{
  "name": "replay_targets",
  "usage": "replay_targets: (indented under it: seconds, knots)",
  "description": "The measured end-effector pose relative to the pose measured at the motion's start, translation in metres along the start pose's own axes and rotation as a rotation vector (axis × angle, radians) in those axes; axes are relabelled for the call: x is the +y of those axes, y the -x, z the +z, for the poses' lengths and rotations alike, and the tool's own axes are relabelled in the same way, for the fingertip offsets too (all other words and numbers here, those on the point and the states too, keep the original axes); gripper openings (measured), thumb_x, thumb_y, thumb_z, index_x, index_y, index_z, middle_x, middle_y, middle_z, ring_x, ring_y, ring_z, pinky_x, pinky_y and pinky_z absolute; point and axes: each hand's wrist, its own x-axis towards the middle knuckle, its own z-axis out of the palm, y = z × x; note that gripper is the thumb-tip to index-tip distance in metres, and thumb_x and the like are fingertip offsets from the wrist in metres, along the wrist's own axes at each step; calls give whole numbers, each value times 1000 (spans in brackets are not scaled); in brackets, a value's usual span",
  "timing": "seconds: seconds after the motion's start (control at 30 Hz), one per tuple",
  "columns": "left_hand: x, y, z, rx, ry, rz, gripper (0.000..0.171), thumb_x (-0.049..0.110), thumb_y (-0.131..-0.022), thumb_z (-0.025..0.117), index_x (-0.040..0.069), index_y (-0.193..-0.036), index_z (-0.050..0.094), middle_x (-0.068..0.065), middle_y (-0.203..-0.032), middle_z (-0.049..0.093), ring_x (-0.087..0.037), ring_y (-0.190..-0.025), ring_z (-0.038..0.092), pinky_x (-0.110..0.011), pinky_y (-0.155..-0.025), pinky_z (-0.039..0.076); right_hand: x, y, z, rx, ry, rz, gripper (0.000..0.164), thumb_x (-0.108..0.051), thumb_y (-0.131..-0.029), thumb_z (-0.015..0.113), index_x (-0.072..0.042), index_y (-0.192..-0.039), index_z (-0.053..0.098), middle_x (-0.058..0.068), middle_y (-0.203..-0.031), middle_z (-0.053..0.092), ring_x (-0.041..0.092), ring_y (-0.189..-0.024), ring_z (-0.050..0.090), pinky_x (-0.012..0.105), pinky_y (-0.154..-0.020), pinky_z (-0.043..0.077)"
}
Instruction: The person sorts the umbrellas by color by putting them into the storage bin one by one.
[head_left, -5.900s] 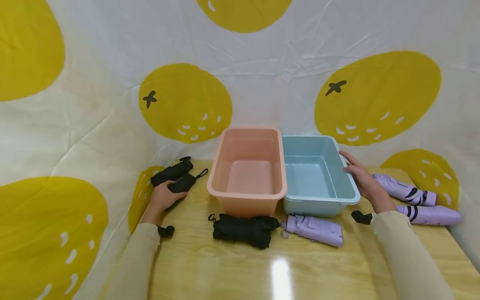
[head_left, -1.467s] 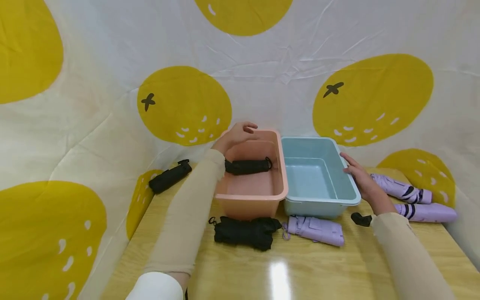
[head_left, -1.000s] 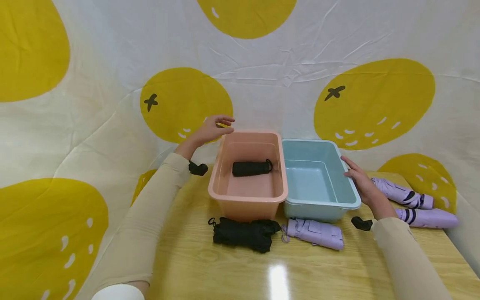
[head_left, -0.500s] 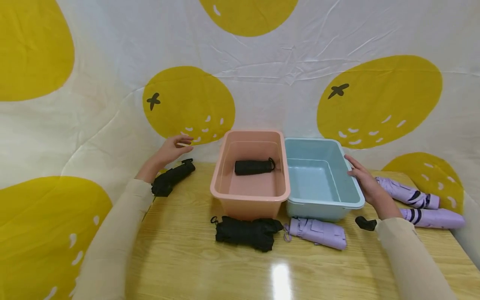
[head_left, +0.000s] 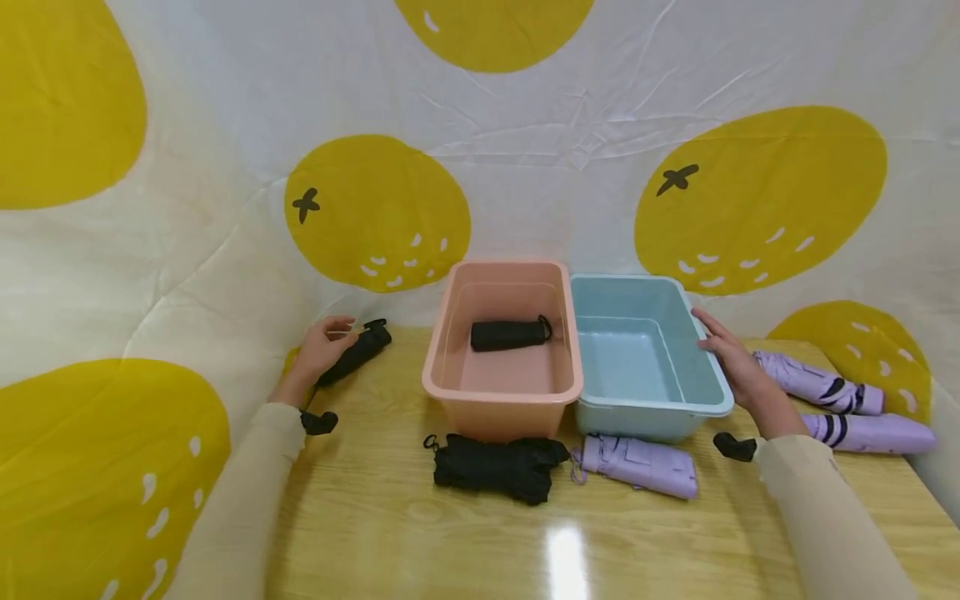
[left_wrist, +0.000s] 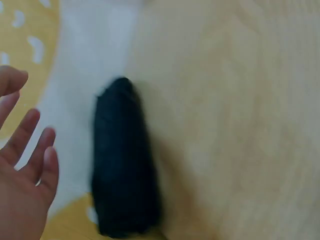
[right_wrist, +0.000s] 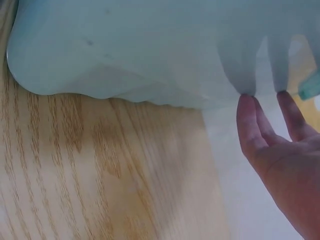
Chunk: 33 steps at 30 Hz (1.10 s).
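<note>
left fingers [left_wrist: 22,135] loose, seemingly empty, near umbrella [left_wrist: 125,165]; right fingers [right_wrist: 247,120] straight against bin edge [head_left: 723,393]

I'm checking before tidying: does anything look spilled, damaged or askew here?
Nothing looks spilled or damaged. One slight oddity: the black umbrella in front of the pink bin looks loosely bunched, its right end ruffled, unlike the smoother one inside.

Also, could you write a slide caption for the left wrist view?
Left hand near a folded, cylindrical black fabric umbrella at the edge of a light wooden table.
</note>
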Motion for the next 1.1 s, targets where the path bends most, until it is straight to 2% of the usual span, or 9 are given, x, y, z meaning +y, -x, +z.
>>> replay_targets:
  seconds: [0.1,0.23,0.37,0.5,0.57,0.67,0.8,0.9,1.1]
  knots:
    - [-18,1,2,32,-121,44,38,4,-90,67,-8,-125,56,-32,-121,54,-48,-111,51,-58,-96,38,-3,-1,0,-6,7,-14,65,-9,-105,33,-26,-158,1,14,-152,13,11,-110,55,31,-82,53]
    - [-35,1,2,-19,-339,44,47,10,-88,69,-7,-130,54,-31,-127,51,-47,-116,46,-58,-99,35,-6,-3,-1,-19,-5,-39,64,-7,-104,32,-25,-158,2,12,-150,18,12,-110,56,32,-81,53]
    - [-40,4,-1,-137,-553,-39,67,22,-86,70,-4,-141,43,-33,-135,40,-52,-119,41,-63,-98,31,-7,-6,-1,-17,-18,-29,64,-6,-104,30,-27,-158,1,12,-152,15,12,-110,55,32,-81,53]
    - [-36,8,-1,-225,-682,-128,78,31,-85,69,0,-147,34,-35,-139,32,-59,-117,37,-69,-94,27,-4,-4,1,7,-4,10,65,-6,-105,30,-29,-158,1,13,-154,11,12,-109,55,32,-82,53]
    - [-35,8,1,-222,-697,-146,77,35,-86,68,3,-147,34,-35,-138,32,-59,-116,37,-70,-93,26,-2,-2,1,19,4,20,65,-8,-105,30,-30,-158,1,13,-154,10,11,-108,55,31,-81,53]
    - [-38,9,4,-172,-662,-136,78,39,-85,69,3,-146,35,-36,-135,34,-57,-114,40,-67,-93,30,-2,1,2,28,6,17,64,-9,-105,30,-31,-158,1,12,-155,7,11,-107,55,31,-80,53]
    - [-45,10,8,-82,-544,-145,85,41,-83,73,0,-146,33,-37,-134,35,-53,-116,40,-63,-95,33,-4,4,1,29,-8,12,64,-10,-105,29,-32,-157,0,9,-156,5,10,-109,52,30,-81,52]
    - [-47,11,9,-28,-476,-183,89,46,-82,74,1,-147,33,-35,-137,35,-50,-119,39,-63,-96,31,-7,5,-1,39,-5,17,64,-10,-105,30,-34,-157,1,7,-156,4,10,-110,50,28,-81,51]
    - [-43,11,11,9,-434,-225,92,54,-81,72,4,-148,34,-31,-139,37,-47,-121,39,-65,-95,30,-8,4,-1,47,-3,24,64,-11,-105,30,-34,-157,2,8,-157,4,11,-109,50,29,-81,51]
